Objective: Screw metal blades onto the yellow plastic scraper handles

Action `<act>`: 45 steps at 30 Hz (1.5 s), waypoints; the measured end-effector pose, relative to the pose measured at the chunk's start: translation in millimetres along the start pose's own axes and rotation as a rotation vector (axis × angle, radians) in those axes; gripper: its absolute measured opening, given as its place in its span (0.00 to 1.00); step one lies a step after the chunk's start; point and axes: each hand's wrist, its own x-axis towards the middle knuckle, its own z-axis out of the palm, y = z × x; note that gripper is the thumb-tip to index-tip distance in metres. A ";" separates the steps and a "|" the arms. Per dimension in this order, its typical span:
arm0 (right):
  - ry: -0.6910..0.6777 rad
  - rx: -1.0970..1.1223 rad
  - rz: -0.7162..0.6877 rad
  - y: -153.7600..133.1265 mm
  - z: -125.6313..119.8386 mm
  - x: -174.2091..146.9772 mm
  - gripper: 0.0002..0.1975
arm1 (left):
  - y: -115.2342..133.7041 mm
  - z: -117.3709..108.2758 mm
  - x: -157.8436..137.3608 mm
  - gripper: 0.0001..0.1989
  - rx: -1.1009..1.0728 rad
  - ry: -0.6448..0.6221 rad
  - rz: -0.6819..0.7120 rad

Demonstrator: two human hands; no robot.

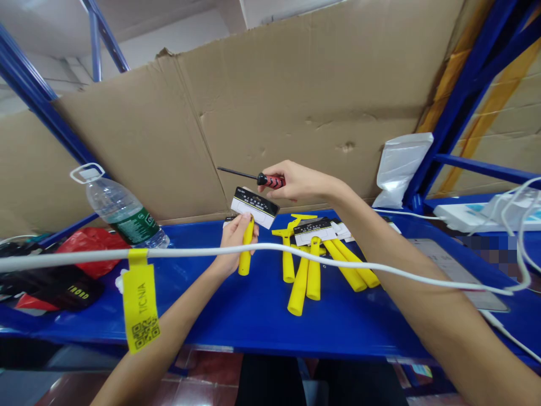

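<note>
My left hand (234, 239) is closed round a yellow plastic handle (244, 260), held upright above the blue shelf. A black-and-white card (255, 206) with printed text stands at the top of that handle, against my thumb. Higher up and to the right, my right hand (284, 177) grips a screwdriver (270, 180) by its red-and-black grip, its dark shaft pointing left, clear of the card. Right of my left hand lie several more yellow handles (313, 276), some with similar cards (315, 231) at their upper ends. One of them has a T-shaped top.
A white cable (181, 255) crosses in front of my forearms, with a yellow tag (141, 307) hanging from it. A large water bottle (127, 208) leans at the left by a red bag (91, 251). At the right are a flat grey device (452, 265) and a power strip (465, 217). Cardboard (316, 101) stands behind.
</note>
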 end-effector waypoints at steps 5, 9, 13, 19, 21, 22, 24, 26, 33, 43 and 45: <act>-0.066 -0.032 -0.048 1.0 1.0 1.9 0.16 | 0.6 0.4 1.8 0.30 -0.073 -0.005 -0.084; -0.059 -0.122 -0.123 -0.6 0.7 4.0 0.14 | 2.5 0.1 4.4 0.28 -0.144 -0.015 -0.169; -0.015 -0.127 -0.195 -4.5 1.4 3.4 0.16 | 10.2 -2.4 5.6 0.22 -0.300 -0.099 -0.280; -0.133 -0.079 -0.072 -6.6 3.9 0.0 0.09 | 18.2 -8.7 3.3 0.18 -0.455 -0.262 -0.472; -0.149 -0.060 -0.067 -5.8 5.0 0.6 0.04 | 15.7 -9.9 2.2 0.20 -0.431 -0.324 -0.520; -0.155 -0.054 -0.070 -5.6 5.5 1.0 0.05 | 13.6 -10.2 1.6 0.20 -0.420 -0.364 -0.533; -0.161 -0.050 -0.065 -5.9 6.0 1.3 0.09 | 9.4 -10.0 0.3 0.20 -0.393 -0.442 -0.548; -0.167 -0.040 -0.042 -7.3 5.5 0.7 0.11 | 6.3 -8.8 -1.1 0.19 -0.345 -0.492 -0.552; -0.102 -0.076 -0.043 -20.0 -13.0 -9.4 0.15 | -1.3 -4.3 -0.3 0.29 -0.114 -0.431 -0.407; 0.178 -0.256 0.066 -51.9 -63.7 -51.4 0.15 | -10.8 25.6 -35.9 0.16 0.577 -0.475 0.251; 0.167 -0.277 0.072 -54.9 -70.0 -58.6 0.16 | -8.7 34.9 -51.1 0.11 0.629 -0.580 0.245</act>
